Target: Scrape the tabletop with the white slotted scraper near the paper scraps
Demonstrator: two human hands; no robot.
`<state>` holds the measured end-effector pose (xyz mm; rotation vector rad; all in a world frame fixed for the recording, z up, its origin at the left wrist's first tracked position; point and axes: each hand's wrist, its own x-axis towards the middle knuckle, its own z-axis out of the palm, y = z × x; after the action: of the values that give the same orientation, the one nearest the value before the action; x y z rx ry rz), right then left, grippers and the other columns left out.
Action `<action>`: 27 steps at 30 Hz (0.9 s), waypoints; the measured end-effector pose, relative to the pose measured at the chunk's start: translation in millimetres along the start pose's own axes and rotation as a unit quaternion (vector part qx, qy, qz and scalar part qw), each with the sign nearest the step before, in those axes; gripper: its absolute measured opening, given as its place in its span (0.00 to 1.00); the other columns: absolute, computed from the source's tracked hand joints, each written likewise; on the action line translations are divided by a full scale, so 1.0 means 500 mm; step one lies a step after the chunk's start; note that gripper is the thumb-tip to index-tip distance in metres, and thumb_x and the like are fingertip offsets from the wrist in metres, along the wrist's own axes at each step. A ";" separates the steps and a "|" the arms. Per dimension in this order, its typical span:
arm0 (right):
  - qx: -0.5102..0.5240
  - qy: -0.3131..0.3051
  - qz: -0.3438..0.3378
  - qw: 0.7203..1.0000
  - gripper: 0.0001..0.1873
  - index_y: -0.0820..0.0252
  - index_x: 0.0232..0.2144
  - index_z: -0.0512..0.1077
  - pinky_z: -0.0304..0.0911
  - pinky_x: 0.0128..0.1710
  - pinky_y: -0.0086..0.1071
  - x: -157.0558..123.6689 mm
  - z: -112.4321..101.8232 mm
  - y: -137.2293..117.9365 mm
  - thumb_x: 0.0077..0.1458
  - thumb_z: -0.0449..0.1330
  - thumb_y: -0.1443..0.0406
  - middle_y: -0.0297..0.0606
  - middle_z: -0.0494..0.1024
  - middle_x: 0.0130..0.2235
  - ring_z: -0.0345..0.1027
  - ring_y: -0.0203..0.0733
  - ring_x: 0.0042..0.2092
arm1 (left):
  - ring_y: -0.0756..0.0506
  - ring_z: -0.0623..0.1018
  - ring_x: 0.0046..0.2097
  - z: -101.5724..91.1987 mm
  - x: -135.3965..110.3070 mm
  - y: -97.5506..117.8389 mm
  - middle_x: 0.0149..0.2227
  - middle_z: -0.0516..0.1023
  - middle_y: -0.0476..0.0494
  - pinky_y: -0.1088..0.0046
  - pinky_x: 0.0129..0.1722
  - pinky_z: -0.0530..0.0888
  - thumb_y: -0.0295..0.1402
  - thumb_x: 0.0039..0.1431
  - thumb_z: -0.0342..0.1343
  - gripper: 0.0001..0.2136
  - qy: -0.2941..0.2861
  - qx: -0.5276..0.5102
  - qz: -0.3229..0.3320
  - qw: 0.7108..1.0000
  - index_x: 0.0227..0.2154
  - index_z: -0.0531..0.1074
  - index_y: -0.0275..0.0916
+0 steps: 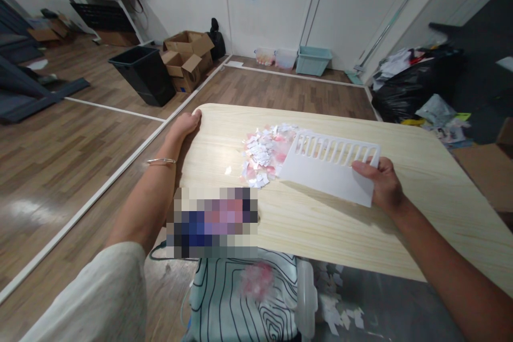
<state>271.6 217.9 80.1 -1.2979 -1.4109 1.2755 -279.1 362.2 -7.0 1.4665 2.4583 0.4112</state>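
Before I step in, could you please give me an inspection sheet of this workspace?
Surface: pale wood-look table, rounded corners.
Job's things: white slotted panel beside a pile of white and pink scraps; contact unclear.
Clutter: pixelated patch hides whatever lies at the near left; more loose scraps below the near edge.
Hands: left hand at the table's far left corner; right hand grips the panel's right end.
Cables: dark cable loops beside the patch; ends unseen.
Surroundings: black bin and open cardboard boxes left; black bag right.
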 end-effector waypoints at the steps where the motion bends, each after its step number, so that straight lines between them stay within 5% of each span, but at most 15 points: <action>1: 0.002 0.004 0.000 1.000 0.36 0.54 0.15 0.65 0.47 0.19 0.33 0.000 -0.001 0.002 0.43 0.82 0.42 0.33 0.62 0.17 0.53 0.35 0.18 | 0.22 0.82 0.67 -0.001 0.000 0.001 0.62 0.84 0.12 0.52 0.65 0.78 0.60 0.76 0.38 0.42 -0.003 0.001 0.000 1.000 0.56 0.85 0.27; 11: -0.009 0.029 -0.025 0.999 0.35 0.54 0.14 0.66 0.46 0.20 0.34 0.001 -0.001 0.007 0.44 0.82 0.43 0.33 0.62 0.17 0.54 0.34 0.18 | 0.21 0.81 0.69 0.004 0.007 -0.001 0.64 0.83 0.11 0.50 0.66 0.78 0.56 0.77 0.37 0.41 -0.002 0.014 0.009 1.000 0.58 0.84 0.24; 19: -0.048 -0.019 -0.060 0.997 0.35 0.53 0.14 0.64 0.48 0.20 0.32 0.011 -0.025 0.027 0.47 0.80 0.44 0.30 0.62 0.17 0.54 0.35 0.20 | 0.20 0.79 0.70 0.000 -0.002 0.001 0.62 0.84 0.14 0.47 0.66 0.77 0.59 0.76 0.39 0.42 0.005 -0.008 0.008 1.000 0.61 0.84 0.25; 27: -0.070 -0.142 -0.032 0.987 0.34 0.53 0.14 0.65 0.49 0.20 0.32 0.010 -0.035 0.023 0.48 0.80 0.44 0.31 0.63 0.18 0.55 0.35 0.21 | 0.21 0.81 0.68 -0.002 -0.002 0.003 0.62 0.84 0.12 0.52 0.66 0.78 0.59 0.76 0.35 0.44 -0.005 0.003 0.012 1.000 0.57 0.85 0.25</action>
<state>289.7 224.7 71.2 -1.1851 -1.7552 1.3792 -277.6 361.9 -5.2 1.4991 2.4379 0.3988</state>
